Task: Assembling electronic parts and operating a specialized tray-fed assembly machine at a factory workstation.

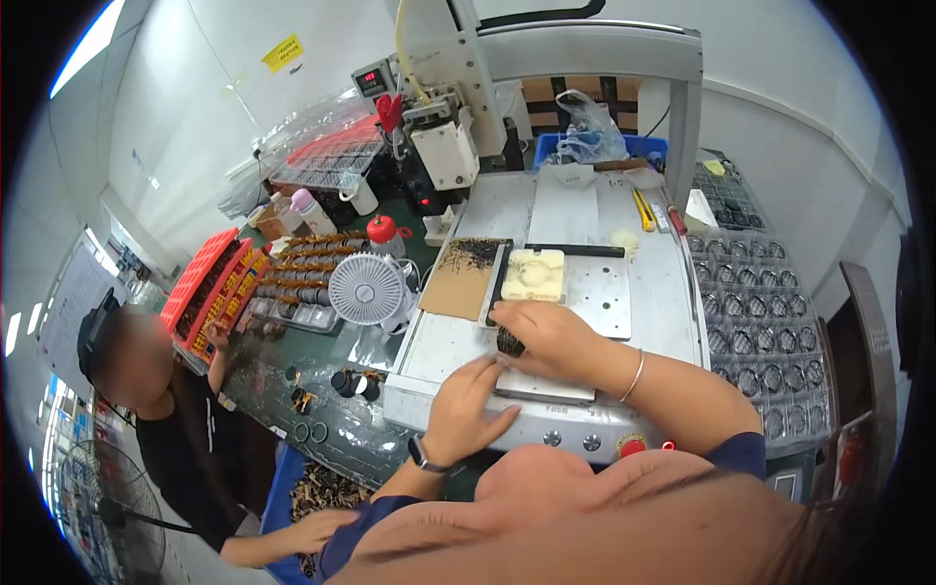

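One dark round part [509,341], its side ridged or meshed, was at the near half of the machine's pale bed [429,346], in the grip of the right hand [558,339]. That hand was well curled, its fingers bent over the upper side of the part; the thumb's placing was largely hidden. The left hand [466,414] had its fingers extended together and its thumb spread away, with nothing seen between; whether its fingertips touched the part could not be told.

Handling (judgement): the part looked small and light enough for one hand, with a stiff body. The texture should give fair friction; if the mesh is fine wire, hard squeezing might bend it. Best hold: opposite sides of the rim, finger and thumb, keeping pressure off the face.

Position: the part lay beneath the right fingers, on the palm's left side, and just beyond the left fingertips. The cream block [549,290] with a rounded recess was beyond the right hand, near the part but apart from it. A black rail [496,283] ran along the block's left side; brown cardboard [453,290] lay left of the rail.
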A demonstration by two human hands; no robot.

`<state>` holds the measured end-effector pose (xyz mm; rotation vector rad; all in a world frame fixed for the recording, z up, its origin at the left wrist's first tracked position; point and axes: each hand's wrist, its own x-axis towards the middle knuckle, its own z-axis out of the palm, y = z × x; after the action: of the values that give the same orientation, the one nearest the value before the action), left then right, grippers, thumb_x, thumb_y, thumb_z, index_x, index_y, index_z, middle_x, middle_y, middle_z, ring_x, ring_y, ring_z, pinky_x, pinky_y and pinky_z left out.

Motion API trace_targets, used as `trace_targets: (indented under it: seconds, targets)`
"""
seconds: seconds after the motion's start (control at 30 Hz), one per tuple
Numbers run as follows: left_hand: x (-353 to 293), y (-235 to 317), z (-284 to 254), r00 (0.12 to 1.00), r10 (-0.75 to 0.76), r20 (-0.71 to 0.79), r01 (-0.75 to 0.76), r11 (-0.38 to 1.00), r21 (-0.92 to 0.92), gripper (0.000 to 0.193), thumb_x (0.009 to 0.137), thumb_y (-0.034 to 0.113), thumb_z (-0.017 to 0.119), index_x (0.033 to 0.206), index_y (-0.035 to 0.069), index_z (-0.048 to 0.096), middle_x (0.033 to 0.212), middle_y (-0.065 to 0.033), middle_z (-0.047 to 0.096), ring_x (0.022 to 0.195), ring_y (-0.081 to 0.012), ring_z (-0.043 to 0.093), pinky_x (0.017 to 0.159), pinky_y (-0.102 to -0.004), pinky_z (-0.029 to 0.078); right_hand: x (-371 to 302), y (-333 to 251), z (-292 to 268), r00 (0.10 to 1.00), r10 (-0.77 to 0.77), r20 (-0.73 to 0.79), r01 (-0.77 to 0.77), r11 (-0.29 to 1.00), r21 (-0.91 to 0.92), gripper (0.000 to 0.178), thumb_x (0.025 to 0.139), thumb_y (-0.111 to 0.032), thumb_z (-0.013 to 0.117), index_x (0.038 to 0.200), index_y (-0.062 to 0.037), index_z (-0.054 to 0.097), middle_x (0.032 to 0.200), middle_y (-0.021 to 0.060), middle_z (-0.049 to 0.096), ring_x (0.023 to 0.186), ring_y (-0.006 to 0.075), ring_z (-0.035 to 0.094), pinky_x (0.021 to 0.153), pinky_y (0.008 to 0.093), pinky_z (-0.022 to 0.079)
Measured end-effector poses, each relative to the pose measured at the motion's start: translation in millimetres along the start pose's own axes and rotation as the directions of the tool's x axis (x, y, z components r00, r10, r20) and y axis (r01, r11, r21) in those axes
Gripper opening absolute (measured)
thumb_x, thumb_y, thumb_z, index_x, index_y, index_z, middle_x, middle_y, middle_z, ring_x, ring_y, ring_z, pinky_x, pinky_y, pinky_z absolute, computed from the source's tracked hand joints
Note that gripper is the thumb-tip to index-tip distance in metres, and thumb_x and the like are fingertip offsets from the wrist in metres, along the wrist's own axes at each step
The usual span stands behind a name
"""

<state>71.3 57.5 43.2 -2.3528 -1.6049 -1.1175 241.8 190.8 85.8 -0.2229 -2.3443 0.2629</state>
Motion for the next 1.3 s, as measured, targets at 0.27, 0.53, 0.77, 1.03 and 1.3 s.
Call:
trace_targets:
  seconds: [0.27, 0.53, 0.77, 1.03, 1.3]
  targets:
    - [-23, -1, 0, 0.995, 0.104, -0.013, -0.101, 0.987, 0.124, 0.045, 0.074, 0.023, 0.076, 0.109, -0.002, 0.063, 0.115, -0.0194, 0.063, 0.11, -0.037, 0.061, 0.097, -0.0477, 0.046, -6, 5, 0, 0.999, 0.008, 0.043, -0.009, 1.0, 0.027, 0.047, 0.076, -0.015, 0.076, 0.114, -0.0001, 0.053, 0.11, 0.0158, 0.063, 0.097, 0.0343, 0.063, 0.082, 0.0409, 0.052]
    - [-24, -2, 1, 0.996, 0.088, -0.009, -0.086, 0.986, 0.142, 0.041, 0.074, 0.022, 0.075, 0.106, -0.001, 0.065, 0.115, -0.0185, 0.064, 0.111, -0.0366, 0.061, 0.098, -0.0482, 0.045, -7, 9, 5, 0.999, -0.034, -0.004, 0.034, 0.999, 0.036, 0.047, 0.076, -0.017, 0.077, 0.114, -0.0004, 0.054, 0.108, 0.016, 0.063, 0.096, 0.034, 0.064, 0.081, 0.0404, 0.053]
    - [-20, -3, 3, 0.993, 0.117, -0.024, -0.113, 0.985, 0.131, 0.04, 0.074, 0.022, 0.074, 0.104, -0.002, 0.064, 0.112, -0.0193, 0.064, 0.109, -0.0372, 0.062, 0.097, -0.0486, 0.045, -6, 11, 4, 1.0, -0.017, 0.022, 0.016, 0.999, 0.038, 0.048, 0.076, -0.018, 0.077, 0.114, 0.0002, 0.054, 0.108, 0.017, 0.063, 0.096, 0.0342, 0.064, 0.081, 0.0404, 0.053]
    - [-19, -3, 4, 0.996, 0.085, -0.026, -0.081, 0.989, 0.12, 0.041, 0.068, 0.017, 0.075, 0.103, 0.0, 0.064, 0.114, -0.0182, 0.064, 0.11, -0.0381, 0.061, 0.097, -0.0482, 0.045, -3, 11, 3, 0.999, 0.001, 0.038, -0.002, 0.999, 0.035, 0.052, 0.076, -0.019, 0.077, 0.116, 0.0016, 0.051, 0.103, 0.0189, 0.065, 0.093, 0.0366, 0.065, 0.08, 0.0414, 0.053]
    - [-17, -3, 3, 0.991, 0.133, -0.03, -0.126, 0.978, 0.167, 0.039, 0.072, 0.021, 0.074, 0.103, -0.001, 0.064, 0.112, -0.0186, 0.063, 0.108, -0.0369, 0.061, 0.095, -0.0486, 0.045, -2, 13, 4, 0.997, 0.027, 0.075, -0.029, 0.999, 0.028, 0.046, 0.077, -0.023, 0.077, 0.108, 0.0011, 0.052, 0.092, 0.0198, 0.065, 0.087, 0.0386, 0.065, 0.075, 0.0436, 0.052]
